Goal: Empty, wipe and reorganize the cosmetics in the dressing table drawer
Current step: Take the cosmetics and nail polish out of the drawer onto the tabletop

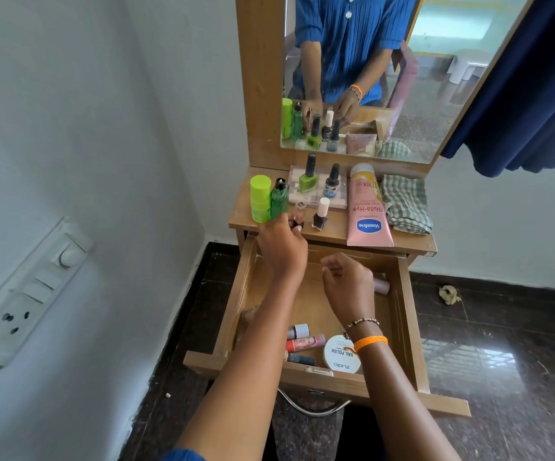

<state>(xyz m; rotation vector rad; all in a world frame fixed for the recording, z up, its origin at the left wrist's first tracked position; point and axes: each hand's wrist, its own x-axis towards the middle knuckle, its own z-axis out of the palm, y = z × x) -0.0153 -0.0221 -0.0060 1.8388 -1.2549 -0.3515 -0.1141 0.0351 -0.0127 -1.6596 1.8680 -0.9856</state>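
Observation:
The wooden drawer [234, 304] is pulled open below the dressing table top [336, 232]. My left hand [281, 247] is at the top's front edge, shut on a small peach-and-dark bottle [299, 212]. My right hand [347, 284] is inside the drawer with its fingers curled; a pink tube [381, 285] pokes out beside it, and its grip is hidden. At the drawer's front lie three small tubes [304, 343] and a round white tin [339, 357]. On the top stand a lime cylinder [260, 197], a green bottle [280, 198], nail polishes [308, 176] on a palette, a Vaseline tube [367, 207] and a checked cloth [405, 204].
A mirror [419, 94] rises behind the table top. A dark blue curtain [529, 94] hangs at the right. A switch panel [33, 291] is on the left wall. Crumpled paper [449, 294] lies on the dark tiled floor.

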